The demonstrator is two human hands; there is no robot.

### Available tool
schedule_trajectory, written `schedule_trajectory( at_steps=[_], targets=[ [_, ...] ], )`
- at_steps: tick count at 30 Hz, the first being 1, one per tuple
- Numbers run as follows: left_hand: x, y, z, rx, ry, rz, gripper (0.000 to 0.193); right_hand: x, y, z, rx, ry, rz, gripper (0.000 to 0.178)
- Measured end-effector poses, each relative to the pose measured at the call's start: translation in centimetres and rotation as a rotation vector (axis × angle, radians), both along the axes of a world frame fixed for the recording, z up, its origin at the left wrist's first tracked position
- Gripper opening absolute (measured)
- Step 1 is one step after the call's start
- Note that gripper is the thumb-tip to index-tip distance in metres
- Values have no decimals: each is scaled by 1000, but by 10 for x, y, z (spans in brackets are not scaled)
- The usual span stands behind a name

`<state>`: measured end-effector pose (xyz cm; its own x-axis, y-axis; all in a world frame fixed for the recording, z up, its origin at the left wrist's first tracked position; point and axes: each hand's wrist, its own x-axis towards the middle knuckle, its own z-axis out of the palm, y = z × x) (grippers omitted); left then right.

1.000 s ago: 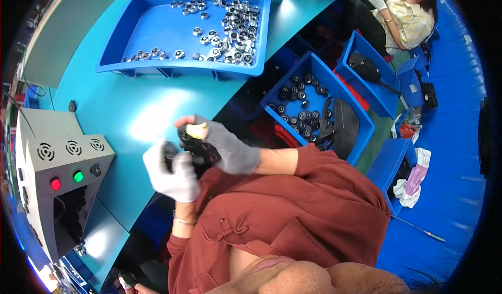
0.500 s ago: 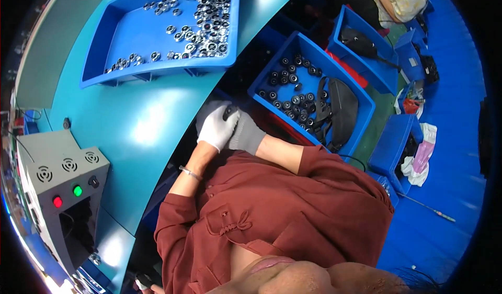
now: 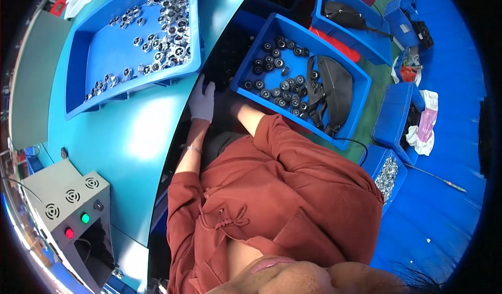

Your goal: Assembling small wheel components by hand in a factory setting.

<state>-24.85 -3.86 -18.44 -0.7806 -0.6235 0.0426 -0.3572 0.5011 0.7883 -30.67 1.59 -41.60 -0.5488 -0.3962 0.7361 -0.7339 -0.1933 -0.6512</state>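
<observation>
My left hand [image 3: 202, 103], in a white glove, is at the edge of the teal table [image 3: 157, 108], below the corner of a big blue tray. Its fingers stretch away from me and are spread apart, with nothing visible in them. My right hand [image 3: 227, 104], in a grey glove, is low in the dark gap between the table and a blue bin [image 3: 352, 133]; shadow hides its fingers. Several black round wheel-like parts [image 3: 285, 85] lie in that bin beside a black bag [image 3: 336, 92].
On the table, the blue tray [image 3: 194, 58] holds many shiny round parts [image 3: 174, 24]. A grey box [image 3: 63, 189] with red and green lights stands at the near left. More blue bins [image 3: 384, 53] line the right side, one with small silvery pieces [image 3: 387, 178].
My hands were together round a small black part; now they are apart and that part is out of sight. My left hand has moved up along the table edge. The view has shifted.
</observation>
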Motion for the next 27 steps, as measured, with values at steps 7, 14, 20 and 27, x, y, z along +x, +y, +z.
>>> schedule_trajectory(
  at_steps=[7,14,20,27],
  targets=[
    [99,48,77,102,99,-147,22,29,6,-25,568,-481,593,29],
    [211,63,133,56,176,150,20,48,81,330,913,9,584,32],
    [256,55,153,97,340,384,24,-7,92,478,283,120,673,19],
    [275,69,158,115,519,408,22,-95,-63,546,584,436,507,27]
  ],
)
